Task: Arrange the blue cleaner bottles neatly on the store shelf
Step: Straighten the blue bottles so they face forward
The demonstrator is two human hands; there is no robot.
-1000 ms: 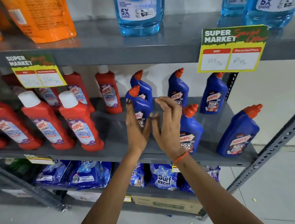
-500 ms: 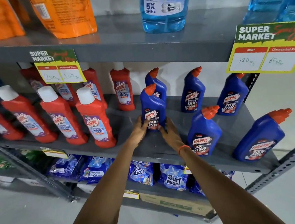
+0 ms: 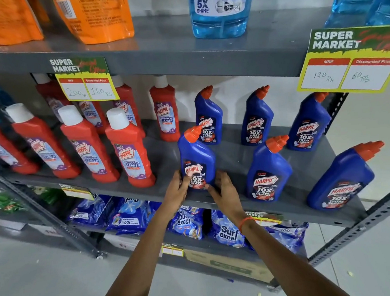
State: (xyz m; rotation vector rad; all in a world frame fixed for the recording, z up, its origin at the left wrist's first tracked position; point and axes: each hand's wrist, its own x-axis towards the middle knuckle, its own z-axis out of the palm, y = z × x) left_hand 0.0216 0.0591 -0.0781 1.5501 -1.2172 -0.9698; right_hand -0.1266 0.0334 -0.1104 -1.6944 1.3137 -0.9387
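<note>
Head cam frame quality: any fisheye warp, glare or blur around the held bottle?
Head view: strong wide-angle warp, the shelf edges bow and the outer bottles lean outward; soft sheen on the top shelf, no harsh glare; the held blue bottle and its label read sharp between the left hand and right hand; the price card at right is slightly soft.

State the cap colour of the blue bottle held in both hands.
Orange-red cap, clearest in the head view.
</note>
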